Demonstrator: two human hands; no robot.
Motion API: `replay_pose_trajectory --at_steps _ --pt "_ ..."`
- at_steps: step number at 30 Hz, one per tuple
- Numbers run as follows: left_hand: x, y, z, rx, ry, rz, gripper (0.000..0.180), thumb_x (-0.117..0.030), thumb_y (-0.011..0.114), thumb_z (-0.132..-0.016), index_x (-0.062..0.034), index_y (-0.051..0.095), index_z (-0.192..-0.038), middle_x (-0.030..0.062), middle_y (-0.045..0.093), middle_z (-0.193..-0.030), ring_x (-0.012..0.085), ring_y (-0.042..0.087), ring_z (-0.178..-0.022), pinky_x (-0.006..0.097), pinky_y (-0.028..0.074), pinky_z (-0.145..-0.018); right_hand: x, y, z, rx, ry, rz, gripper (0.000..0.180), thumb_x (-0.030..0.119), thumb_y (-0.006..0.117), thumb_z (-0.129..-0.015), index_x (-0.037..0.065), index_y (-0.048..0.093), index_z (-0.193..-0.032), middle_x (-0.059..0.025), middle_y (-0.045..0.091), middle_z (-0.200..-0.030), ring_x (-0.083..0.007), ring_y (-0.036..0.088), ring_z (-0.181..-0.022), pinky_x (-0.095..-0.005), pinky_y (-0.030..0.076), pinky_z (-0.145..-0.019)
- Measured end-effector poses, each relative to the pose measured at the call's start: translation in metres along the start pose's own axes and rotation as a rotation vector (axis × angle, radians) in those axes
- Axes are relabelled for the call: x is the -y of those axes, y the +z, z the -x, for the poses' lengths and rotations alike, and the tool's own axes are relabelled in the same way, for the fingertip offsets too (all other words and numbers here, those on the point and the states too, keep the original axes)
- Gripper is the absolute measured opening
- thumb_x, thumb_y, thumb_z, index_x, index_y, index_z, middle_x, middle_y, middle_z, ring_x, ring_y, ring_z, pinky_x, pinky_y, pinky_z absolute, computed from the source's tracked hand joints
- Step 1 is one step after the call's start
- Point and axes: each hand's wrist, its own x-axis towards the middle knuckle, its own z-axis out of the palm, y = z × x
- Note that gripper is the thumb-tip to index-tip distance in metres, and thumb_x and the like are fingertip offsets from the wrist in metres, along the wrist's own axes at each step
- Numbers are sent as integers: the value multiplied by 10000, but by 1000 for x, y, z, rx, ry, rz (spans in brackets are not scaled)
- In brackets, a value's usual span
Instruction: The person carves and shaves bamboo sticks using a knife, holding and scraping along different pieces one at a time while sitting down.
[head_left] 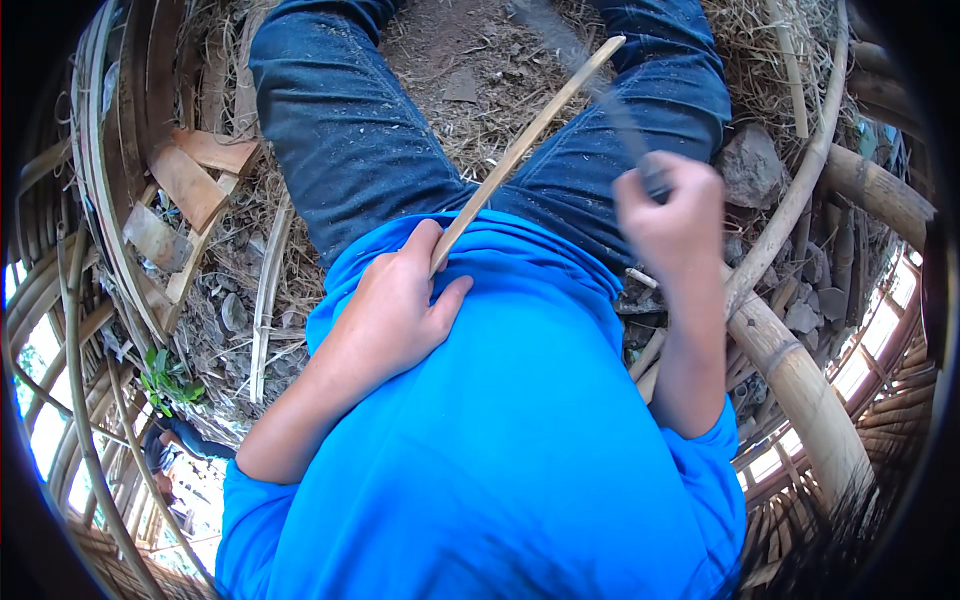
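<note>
My left hand (390,300) rests against the blue shirt, closed around the lower end of a narrow split bamboo strip (520,150). From there the strip slants up and to the right, its far tip over the jeans at the right knee. On the right, my right hand (675,215) is raised and wrapped round the dark handle of a long knife (625,130). The blade is smeared by motion and runs up and left past the strip's tip. Whether blade and strip touch, I cannot tell.
Both legs in blue jeans (350,110) are spread over ground strewn with shavings (480,110). Thick bamboo poles (800,390) and a grey rock (750,165) lie at the right. Wood pieces (190,185) and bent bamboo strips stand left. Another person (165,460) is at the lower left.
</note>
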Motion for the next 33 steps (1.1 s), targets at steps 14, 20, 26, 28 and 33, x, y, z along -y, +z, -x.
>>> replay_pose_trajectory --at_steps 14,20,26,28,33 --pt "-4 2 8 -54 41 13 182 -48 624 -854 -18 449 -892 98 403 -534 229 430 -455 367 335 -478 -10 15 -30 119 9 276 192 213 625 -739 46 714 -767 -229 651 -742 -404 646 -780 -452 524 -747" --pt "1 2 14 -52 64 49 207 -72 646 -844 -19 450 -886 85 385 -537 194 422 -463 350 314 -471 -68 5 -73 -110 323 315 249 234 598 -763 26 712 -838 -240 666 -823 -403 653 -853 -441 520 -790" --pt "4 -1 4 -47 -21 57 231 -92 668 -829 -17 458 -887 80 419 -579 166 414 -476 325 323 -475 -41 -19 -26 -120 155 118 230 211 612 -745 -11 672 -753 -213 626 -661 -372 631 -640 -393 490 -611" --pt "2 -1 -1 -30 -30 60 237 -98 670 -828 -13 464 -906 79 421 -584 161 412 -479 320 327 -478 -19 3 -2 -74 -1 23 195 206 648 -712 12 672 -726 -197 627 -651 -372 635 -638 -404 502 -614" --pt "-8 -4 -1 90 -110 85 262 -97 614 -856 16 474 -1046 244 563 -643 434 577 -611 496 413 -557 -5 39 23 140 -226 171 133 179 678 -640 59 675 -696 -175 644 -667 -345 654 -653 -428 534 -638"
